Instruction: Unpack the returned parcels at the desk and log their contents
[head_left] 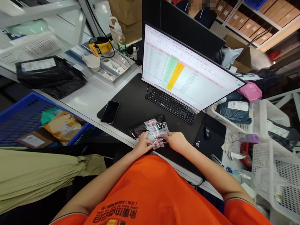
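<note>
A plastic package (pixel 161 128) with white lettering and red-and-white printed strips lies at the front edge of the black desk mat. My left hand (pixel 142 145) is closed at its left side, thumb and fingers around a small rounded grey-blue object (pixel 151 138) whose kind I cannot make out. On the other side my right hand (pixel 175 140) has its fingers curled in and pinches the package's right edge. A black phone (pixel 110 112) rests on the mat to the left of the package.
A monitor (pixel 182 68) and a keyboard (pixel 172 105) stand behind the package, a mouse (pixel 207 132) to the right. White baskets (pixel 262 175) with parcels line the right side. At left are black parcels (pixel 47 75), an open box (pixel 114 67) and a blue crate (pixel 21 104).
</note>
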Motion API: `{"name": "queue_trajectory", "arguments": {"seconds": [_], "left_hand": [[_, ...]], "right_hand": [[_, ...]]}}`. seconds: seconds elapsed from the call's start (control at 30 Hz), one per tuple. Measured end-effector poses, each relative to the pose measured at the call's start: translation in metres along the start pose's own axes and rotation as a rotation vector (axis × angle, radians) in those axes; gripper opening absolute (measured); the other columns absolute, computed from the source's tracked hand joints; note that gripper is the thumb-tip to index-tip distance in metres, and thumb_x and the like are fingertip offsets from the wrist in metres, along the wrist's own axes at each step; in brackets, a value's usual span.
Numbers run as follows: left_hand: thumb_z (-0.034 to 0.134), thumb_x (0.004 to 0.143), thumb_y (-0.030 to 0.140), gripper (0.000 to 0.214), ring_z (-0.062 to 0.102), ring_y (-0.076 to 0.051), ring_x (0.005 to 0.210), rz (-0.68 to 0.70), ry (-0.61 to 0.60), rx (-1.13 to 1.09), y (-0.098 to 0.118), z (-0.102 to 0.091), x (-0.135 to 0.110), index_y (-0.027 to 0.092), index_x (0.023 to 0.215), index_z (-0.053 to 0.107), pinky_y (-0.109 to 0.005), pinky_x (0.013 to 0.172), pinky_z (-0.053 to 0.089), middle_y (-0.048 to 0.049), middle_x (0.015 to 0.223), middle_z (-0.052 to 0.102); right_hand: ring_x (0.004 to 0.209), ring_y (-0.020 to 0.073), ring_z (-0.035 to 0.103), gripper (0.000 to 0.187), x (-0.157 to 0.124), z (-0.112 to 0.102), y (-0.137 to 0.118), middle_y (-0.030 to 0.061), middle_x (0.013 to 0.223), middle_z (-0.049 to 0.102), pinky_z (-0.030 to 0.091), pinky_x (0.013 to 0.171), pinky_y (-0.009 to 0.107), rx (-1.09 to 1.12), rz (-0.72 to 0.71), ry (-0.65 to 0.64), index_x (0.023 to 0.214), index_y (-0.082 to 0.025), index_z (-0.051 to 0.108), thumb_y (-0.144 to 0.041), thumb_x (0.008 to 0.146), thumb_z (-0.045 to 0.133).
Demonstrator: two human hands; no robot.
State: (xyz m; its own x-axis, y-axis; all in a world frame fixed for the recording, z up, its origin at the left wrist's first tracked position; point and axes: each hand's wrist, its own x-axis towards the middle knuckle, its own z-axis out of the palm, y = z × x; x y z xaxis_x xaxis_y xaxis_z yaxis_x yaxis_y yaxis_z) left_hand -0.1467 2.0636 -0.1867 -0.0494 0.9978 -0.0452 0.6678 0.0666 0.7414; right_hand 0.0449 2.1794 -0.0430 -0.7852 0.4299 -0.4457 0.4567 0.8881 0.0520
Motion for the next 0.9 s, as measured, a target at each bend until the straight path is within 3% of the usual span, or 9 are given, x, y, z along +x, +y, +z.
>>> {"name": "queue_trajectory", "arguments": {"seconds": [0.13, 0.33, 0.47, 0.57, 0.73, 0.9], "left_hand": [[0.073, 0.080, 0.039, 0.018, 0.036, -0.037, 0.133, 0.068, -0.130, -0.032, -0.009, 0.001, -0.003, 0.022, 0.076, 0.079, -0.058, 0.114, 0.029, -0.0094, 0.143, 0.047], [0.075, 0.080, 0.040, 0.021, 0.043, -0.031, 0.121, 0.136, -0.314, -0.079, -0.006, 0.003, 0.003, 0.020, 0.074, 0.077, -0.056, 0.114, 0.026, -0.0096, 0.130, 0.053], [0.074, 0.081, 0.043, 0.025, 0.047, -0.027, 0.112, 0.161, -0.368, -0.111, -0.001, 0.007, 0.011, 0.020, 0.074, 0.076, -0.052, 0.112, 0.028, -0.0078, 0.117, 0.056], [0.074, 0.081, 0.043, 0.026, 0.046, -0.028, 0.113, 0.169, -0.380, -0.103, -0.001, 0.010, 0.014, 0.019, 0.072, 0.076, -0.052, 0.112, 0.027, -0.0082, 0.117, 0.055], [0.073, 0.080, 0.048, 0.031, 0.044, -0.030, 0.115, 0.197, -0.417, -0.094, -0.001, 0.010, 0.016, 0.018, 0.072, 0.076, -0.053, 0.112, 0.025, -0.0096, 0.124, 0.051], [0.069, 0.083, 0.049, 0.032, 0.044, -0.029, 0.113, 0.212, -0.438, -0.073, 0.004, 0.007, 0.018, 0.020, 0.074, 0.076, -0.053, 0.112, 0.025, -0.0091, 0.121, 0.054]], "right_hand": [[0.088, 0.0256, 0.071, 0.033, -0.011, 0.005, -0.011, 0.0154, 0.102, 0.071, 0.050, 0.068, 0.032, 0.021, 0.058, -0.030, 0.121, -0.016, 0.065, -0.018, 0.095, 0.044], [0.085, 0.0259, 0.072, 0.035, -0.047, 0.020, -0.035, 0.0158, 0.101, 0.070, 0.053, 0.065, 0.032, 0.029, 0.190, -0.104, 0.125, -0.015, 0.062, -0.014, 0.096, 0.041], [0.082, 0.0240, 0.073, 0.039, -0.061, 0.033, -0.060, 0.0163, 0.095, 0.069, 0.053, 0.061, 0.028, 0.057, 0.319, -0.144, 0.134, -0.011, 0.056, -0.018, 0.098, 0.043], [0.081, 0.0229, 0.073, 0.036, -0.068, 0.039, -0.069, 0.0171, 0.092, 0.069, 0.053, 0.061, 0.027, 0.086, 0.413, -0.177, 0.126, -0.008, 0.062, -0.015, 0.099, 0.040], [0.082, 0.0227, 0.073, 0.041, -0.087, 0.043, -0.066, 0.0162, 0.093, 0.069, 0.053, 0.061, 0.027, 0.106, 0.430, -0.219, 0.131, -0.009, 0.060, -0.010, 0.098, 0.036], [0.080, 0.0232, 0.072, 0.049, -0.107, 0.033, -0.053, 0.0144, 0.095, 0.068, 0.054, 0.060, 0.030, 0.083, 0.437, -0.230, 0.141, -0.013, 0.053, -0.007, 0.095, 0.040]]}}
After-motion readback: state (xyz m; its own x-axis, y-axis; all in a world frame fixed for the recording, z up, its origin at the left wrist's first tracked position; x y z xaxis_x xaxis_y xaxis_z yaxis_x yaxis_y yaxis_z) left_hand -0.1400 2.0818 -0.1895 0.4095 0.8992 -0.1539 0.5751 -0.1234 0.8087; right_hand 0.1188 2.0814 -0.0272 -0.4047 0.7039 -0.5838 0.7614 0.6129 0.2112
